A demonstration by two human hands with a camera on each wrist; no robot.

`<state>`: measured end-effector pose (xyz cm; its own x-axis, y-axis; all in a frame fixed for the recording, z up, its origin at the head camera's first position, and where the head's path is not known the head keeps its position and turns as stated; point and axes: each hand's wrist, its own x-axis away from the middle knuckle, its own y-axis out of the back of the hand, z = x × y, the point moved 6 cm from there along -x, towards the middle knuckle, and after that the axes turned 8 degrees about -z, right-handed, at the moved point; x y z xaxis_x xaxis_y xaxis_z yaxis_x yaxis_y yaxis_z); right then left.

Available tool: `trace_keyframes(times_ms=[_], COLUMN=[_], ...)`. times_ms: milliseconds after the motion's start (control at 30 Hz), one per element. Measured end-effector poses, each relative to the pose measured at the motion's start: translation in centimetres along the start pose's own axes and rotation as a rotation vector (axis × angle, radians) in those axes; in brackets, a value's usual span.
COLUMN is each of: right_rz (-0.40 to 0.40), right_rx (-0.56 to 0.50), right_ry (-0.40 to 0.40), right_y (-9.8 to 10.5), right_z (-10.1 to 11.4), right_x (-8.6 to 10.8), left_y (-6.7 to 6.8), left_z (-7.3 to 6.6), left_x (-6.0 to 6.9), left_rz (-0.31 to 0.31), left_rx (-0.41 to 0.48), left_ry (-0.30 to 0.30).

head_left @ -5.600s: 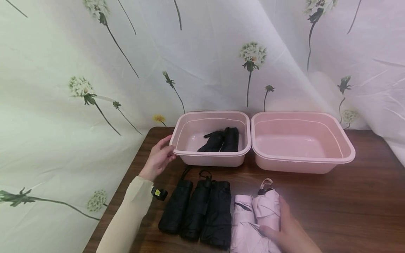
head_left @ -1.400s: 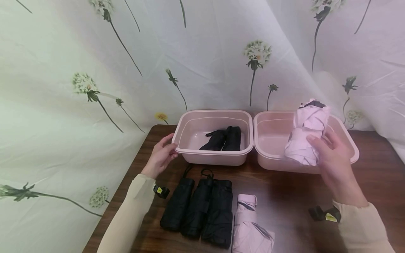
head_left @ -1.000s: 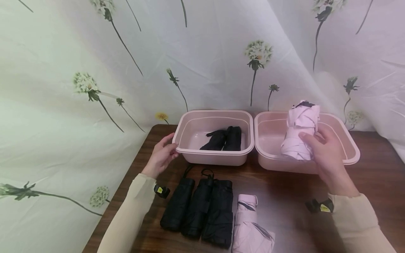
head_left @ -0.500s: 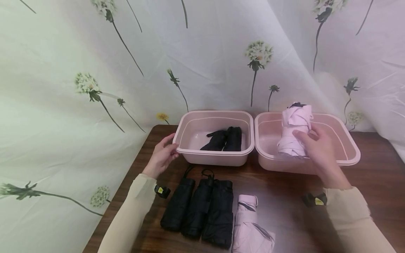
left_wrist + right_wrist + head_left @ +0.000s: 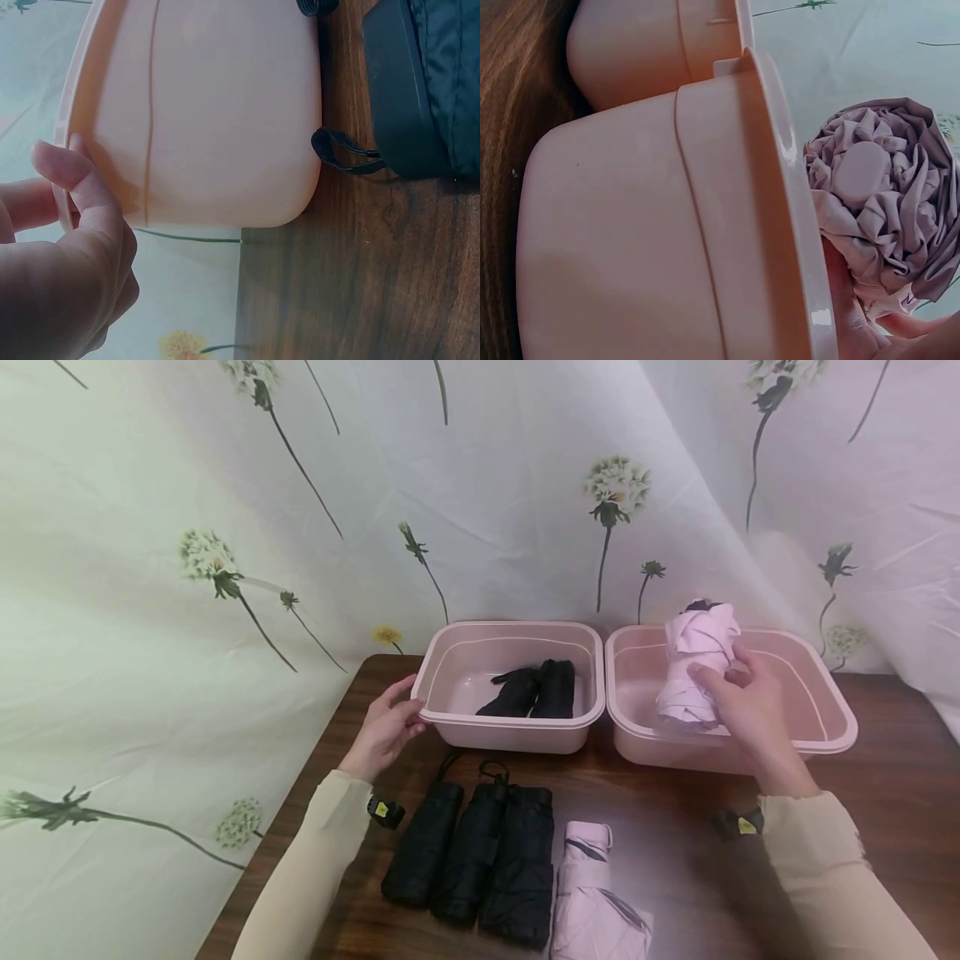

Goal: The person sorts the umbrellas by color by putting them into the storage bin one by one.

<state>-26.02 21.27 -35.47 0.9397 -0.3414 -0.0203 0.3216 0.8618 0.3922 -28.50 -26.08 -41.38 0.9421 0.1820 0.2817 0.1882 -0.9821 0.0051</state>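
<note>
My right hand point(image 5: 750, 697) grips a folded pale pink umbrella point(image 5: 697, 652), held roughly upright over the right pink basin point(image 5: 720, 756). In the right wrist view the gathered end of the umbrella point(image 5: 885, 195) shows just beyond the basin's rim. At the left pink basin point(image 5: 502, 739), my left hand point(image 5: 382, 727) pinches the rim at the near left corner; the left wrist view shows the thumb and fingers around the rim. Two folded black umbrellas point(image 5: 555, 689) lie inside that left basin.
Three folded black umbrellas point(image 5: 480, 860) lie side by side on the brown wooden table point(image 5: 675, 860), handle ends toward the basins. Right of them lies another folded pink umbrella point(image 5: 592, 893). A dandelion-print cloth point(image 5: 510, 510) hangs behind the table.
The pink umbrella at the right has been picked up from the table and carried over the right basin. Over the last second it drifted left and slightly inward. My left hand stays on the rim.
</note>
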Motion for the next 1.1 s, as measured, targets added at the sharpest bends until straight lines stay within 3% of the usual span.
trace_keyframes(times_ms=[267,467,800,1100], right_rz=[-0.021,-0.010,-0.009,-0.003], right_rx=[-0.019,-0.112,-0.044,-0.018], right_ry=[0.018,0.118,0.156,0.300], right_y=[-0.1,-0.2,0.1,0.7], right_z=[0.0,0.0,-0.2,2.3], right_x=[-0.3,0.1,1.2,3.9], left_y=[0.0,0.1,0.1,0.0], left_z=[-0.1,-0.1,0.0,0.0], left_x=[-0.1,0.0,0.0,-0.1], left_rz=[-0.006,-0.007,-0.003,-0.004], left_rx=[0.010,-0.001,0.001,-0.009], left_ry=[0.005,0.004,0.004,-0.001])
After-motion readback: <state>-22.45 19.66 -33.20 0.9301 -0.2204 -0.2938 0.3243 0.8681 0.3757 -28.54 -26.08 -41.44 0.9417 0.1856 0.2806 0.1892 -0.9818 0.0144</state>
